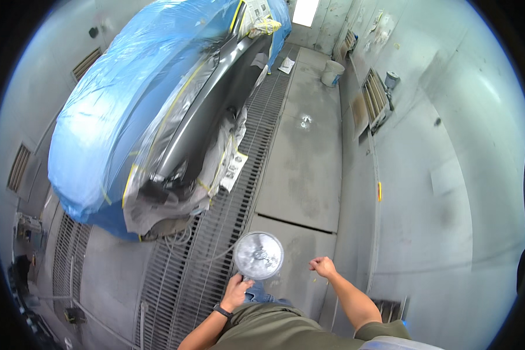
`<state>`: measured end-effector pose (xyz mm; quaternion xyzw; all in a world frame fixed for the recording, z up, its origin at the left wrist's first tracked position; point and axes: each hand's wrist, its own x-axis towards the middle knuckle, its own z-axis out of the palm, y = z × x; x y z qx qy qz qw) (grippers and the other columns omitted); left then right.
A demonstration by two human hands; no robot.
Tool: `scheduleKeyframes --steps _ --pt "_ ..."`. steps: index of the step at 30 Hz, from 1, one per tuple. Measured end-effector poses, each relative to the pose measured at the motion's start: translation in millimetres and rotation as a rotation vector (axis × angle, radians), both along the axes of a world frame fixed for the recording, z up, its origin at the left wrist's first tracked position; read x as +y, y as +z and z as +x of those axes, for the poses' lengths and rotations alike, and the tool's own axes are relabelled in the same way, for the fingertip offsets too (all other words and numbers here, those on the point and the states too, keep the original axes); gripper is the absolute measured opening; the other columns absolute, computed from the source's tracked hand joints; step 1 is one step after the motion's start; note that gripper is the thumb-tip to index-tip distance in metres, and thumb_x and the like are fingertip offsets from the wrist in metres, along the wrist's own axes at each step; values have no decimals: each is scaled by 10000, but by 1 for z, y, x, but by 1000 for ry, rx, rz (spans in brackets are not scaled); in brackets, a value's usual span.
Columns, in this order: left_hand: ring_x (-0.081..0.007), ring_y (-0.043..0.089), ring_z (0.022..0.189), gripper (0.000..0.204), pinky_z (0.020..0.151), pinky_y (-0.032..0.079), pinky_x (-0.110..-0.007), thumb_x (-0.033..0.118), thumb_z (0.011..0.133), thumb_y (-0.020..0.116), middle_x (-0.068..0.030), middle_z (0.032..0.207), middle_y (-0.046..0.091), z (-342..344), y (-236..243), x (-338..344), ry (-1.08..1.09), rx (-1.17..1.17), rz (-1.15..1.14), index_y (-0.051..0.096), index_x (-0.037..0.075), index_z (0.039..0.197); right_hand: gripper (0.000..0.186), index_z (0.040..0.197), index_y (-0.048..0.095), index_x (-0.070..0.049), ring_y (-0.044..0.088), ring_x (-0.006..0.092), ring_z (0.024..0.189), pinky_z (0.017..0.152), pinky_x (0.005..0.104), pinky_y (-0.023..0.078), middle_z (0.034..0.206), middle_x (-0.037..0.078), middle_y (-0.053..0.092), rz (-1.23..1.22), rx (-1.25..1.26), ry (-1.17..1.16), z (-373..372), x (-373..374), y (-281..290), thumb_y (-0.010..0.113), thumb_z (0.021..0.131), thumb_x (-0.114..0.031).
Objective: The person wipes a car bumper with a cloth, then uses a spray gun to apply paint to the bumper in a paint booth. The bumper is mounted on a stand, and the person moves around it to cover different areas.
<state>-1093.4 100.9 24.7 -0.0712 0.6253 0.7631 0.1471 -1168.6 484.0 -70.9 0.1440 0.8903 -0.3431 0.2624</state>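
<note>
One spray gun (258, 258) | round top (260, 254) just beyond left grip (235, 291), clasping it | right grip (322, 266) curled, contents unclear

Floor (300, 175): grey, smudged, crossed by one dark slot (294, 223). Slatted grating (268, 111) runs alongside. White paper (286, 65) lies near the grating's far end. Pale bucket (332, 74) stands by right wall (417, 233); wall carries louvred vent (376, 98) and yellow strip (380, 191). Left wall: second louvred vent (18, 167). Bright white panel (305, 11) at far end.
</note>
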Motion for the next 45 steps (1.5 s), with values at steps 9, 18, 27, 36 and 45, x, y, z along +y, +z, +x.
scheduleKeyframes --steps 9,18,27,36,45 --pt "-154 593 870 310 835 459 -294 250 940 582 -82 915 642 -333 17 83 -262 -133 116 609 -47 1026 314 1075 739 -36 742 179 814 779 326 578 897 115 769 -139 -199 -87 -157 100 -35 588 965 -288" --pt "-165 571 879 259 854 451 -317 198 930 561 -76 930 634 -598 -11 203 -146 -149 130 622 -38 1019 344 1037 754 -68 738 212 821 781 357 578 926 96 767 71 -256 437 -497 241 -156 547 947 -327" --pt "-141 567 878 247 831 447 -282 208 924 570 -34 935 620 -817 -26 275 -110 -122 114 616 -4 1042 339 946 738 -51 684 373 903 824 457 532 941 222 713 34 -104 268 -910 201 -55 601 845 -344" --pt "-139 594 914 305 871 454 -295 243 979 533 -50 949 644 -978 -129 300 164 -483 402 613 -15 1122 340 973 736 -73 683 398 871 810 456 540 928 190 723 86 -38 622 -1054 168 -152 560 902 -354" --pt "-227 579 900 389 960 447 -402 334 909 445 -89 858 584 -1063 -279 355 540 -572 365 560 -10 1048 381 993 729 -49 673 427 961 839 512 540 1047 237 697 216 -256 925 -1195 132 -419 511 944 -357"
